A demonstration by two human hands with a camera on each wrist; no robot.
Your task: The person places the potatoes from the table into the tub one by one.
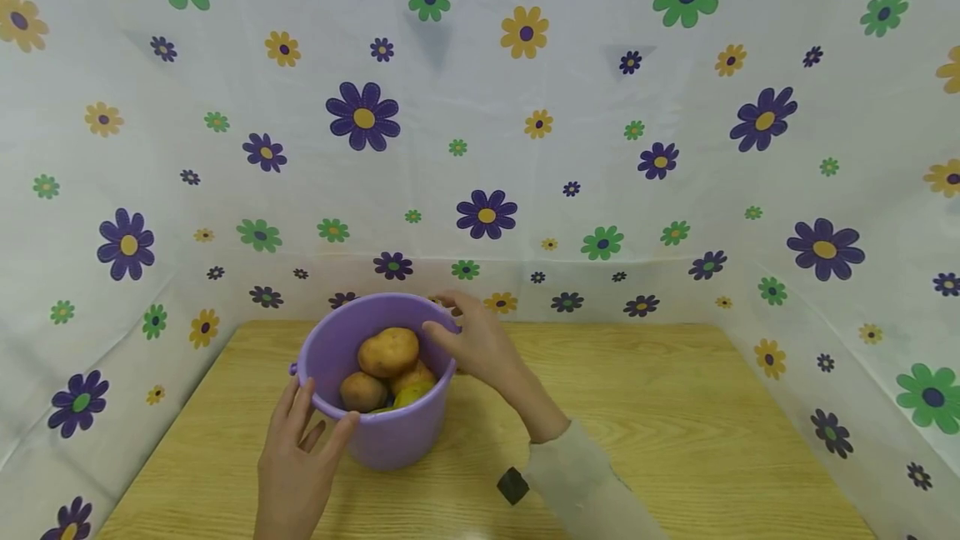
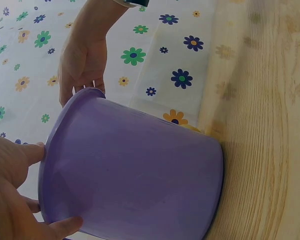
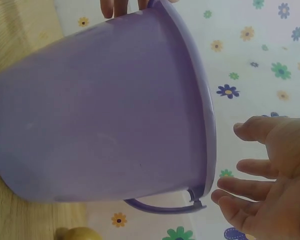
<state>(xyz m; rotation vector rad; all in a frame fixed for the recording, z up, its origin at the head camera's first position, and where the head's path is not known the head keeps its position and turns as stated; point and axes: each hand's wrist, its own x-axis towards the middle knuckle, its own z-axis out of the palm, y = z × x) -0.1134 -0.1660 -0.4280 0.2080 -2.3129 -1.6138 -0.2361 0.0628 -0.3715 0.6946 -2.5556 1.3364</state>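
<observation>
A purple bucket (image 1: 397, 440) stands upright on the wooden table, left of the middle. Inside lie a large potato (image 1: 388, 352), a browner round one (image 1: 363, 392), another partly covered potato (image 1: 417, 375) and a yellow-green piece (image 1: 412, 394) whose kind I cannot tell. My left hand (image 1: 292, 461) has its fingers spread against the outside of the rim at the near left, as the left wrist view (image 2: 10, 190) also shows. At the far right rim is my right hand (image 1: 476, 340). Its fingers are loosely bent and stand apart from the rim in the right wrist view (image 3: 275, 180).
Behind the bucket a yellowish-brown round thing (image 3: 81, 234) lies on the table, mostly hidden. The bucket's handle (image 3: 160, 207) hangs down on the far side. A small dark block (image 1: 513, 486) is beside my right sleeve. A flower-patterned sheet (image 1: 540, 173) hangs around the table (image 1: 637, 423).
</observation>
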